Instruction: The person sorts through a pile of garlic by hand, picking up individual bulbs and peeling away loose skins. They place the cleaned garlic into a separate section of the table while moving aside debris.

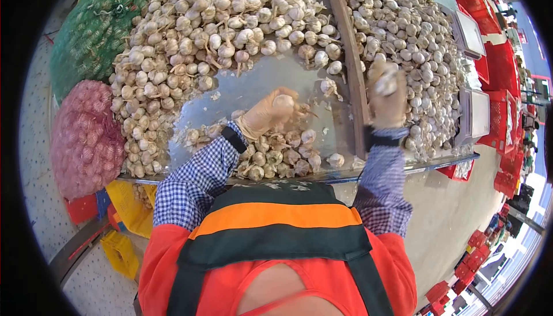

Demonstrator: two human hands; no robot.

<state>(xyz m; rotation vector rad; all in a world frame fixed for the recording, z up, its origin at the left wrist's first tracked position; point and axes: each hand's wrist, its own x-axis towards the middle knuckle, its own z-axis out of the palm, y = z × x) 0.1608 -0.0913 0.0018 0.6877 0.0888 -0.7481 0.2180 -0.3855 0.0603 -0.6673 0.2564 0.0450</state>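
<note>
My left hand (269, 112), in a pale glove, is closed around a garlic bulb (283, 104) over the metal table (230, 97). Beneath it, near the front edge, lies a small heap of garlic (276, 155). To the right of a wooden divider (348, 57), my right hand (387, 94) is blurred by motion above the right-hand garlic pile (426, 57). Something whitish, likely a bulb, shows at its fingers, too smeared to tell whether it is gripped. A larger heap of untidy bulbs (190, 22) covers the table's back and left.
Green (86, 40) and pink (86, 137) mesh sacks of garlic stand at the left. Yellow crates (129, 204) sit below them. White trays (475, 114) and red crates (501, 120) line the right side. The table's metal front edge (420, 168) runs before my body.
</note>
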